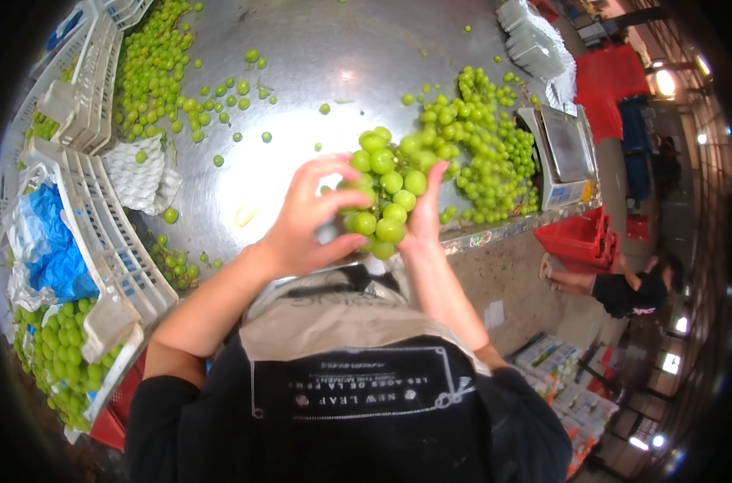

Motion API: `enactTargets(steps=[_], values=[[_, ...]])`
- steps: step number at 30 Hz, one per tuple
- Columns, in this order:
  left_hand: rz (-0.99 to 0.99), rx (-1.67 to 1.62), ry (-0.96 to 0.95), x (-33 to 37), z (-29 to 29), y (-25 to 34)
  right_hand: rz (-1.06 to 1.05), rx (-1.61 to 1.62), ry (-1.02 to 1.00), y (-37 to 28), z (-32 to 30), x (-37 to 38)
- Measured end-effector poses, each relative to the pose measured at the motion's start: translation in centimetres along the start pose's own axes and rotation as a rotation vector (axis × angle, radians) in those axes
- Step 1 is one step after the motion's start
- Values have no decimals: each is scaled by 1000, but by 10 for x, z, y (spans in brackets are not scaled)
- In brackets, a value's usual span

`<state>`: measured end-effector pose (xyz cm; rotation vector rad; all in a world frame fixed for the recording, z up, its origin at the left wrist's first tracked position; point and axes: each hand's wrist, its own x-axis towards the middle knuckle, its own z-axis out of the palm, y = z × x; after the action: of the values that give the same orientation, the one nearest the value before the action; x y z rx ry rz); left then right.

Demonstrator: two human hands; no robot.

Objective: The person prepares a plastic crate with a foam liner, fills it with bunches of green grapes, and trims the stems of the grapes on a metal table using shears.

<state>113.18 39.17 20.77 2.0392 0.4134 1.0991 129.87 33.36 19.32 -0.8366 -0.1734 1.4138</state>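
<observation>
A bunch of green grapes [388, 193] is held up over the near edge of the steel table, close to my body. My right hand [422, 221] cradles it from the right, thumb raised along its side and the other fingers hidden behind the grapes. From the left, my left hand [309, 213] curls its fingers and thumb against the bunch. Just beyond, to the right, lies a heap of green grape bunches [490, 161]. A larger pile of grapes [152, 72] covers the far left of the table, with loose grapes [243, 87] scattered beside it.
White plastic crates [112, 233] line the left, one holding grapes [64, 354] and blue plastic [52, 241]. White foam netting [140, 173] lies beside them. A scale [567, 153] and clear plastic boxes [531, 44] stand at right. Beyond are red crates [579, 239] and another person [627, 290].
</observation>
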Motion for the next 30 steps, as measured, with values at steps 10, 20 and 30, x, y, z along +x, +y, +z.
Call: enactTargets(steps=[10,20,30], values=[[-56,121,134,24,0,-3,-229,-230,-83,9,-13,4],[-44,197,39,17,-2,-13,-137,-227,-107,15,-2,-1],[-965,-1162,2,-4,10,-15,-204,-104,8,-5,21,-12]])
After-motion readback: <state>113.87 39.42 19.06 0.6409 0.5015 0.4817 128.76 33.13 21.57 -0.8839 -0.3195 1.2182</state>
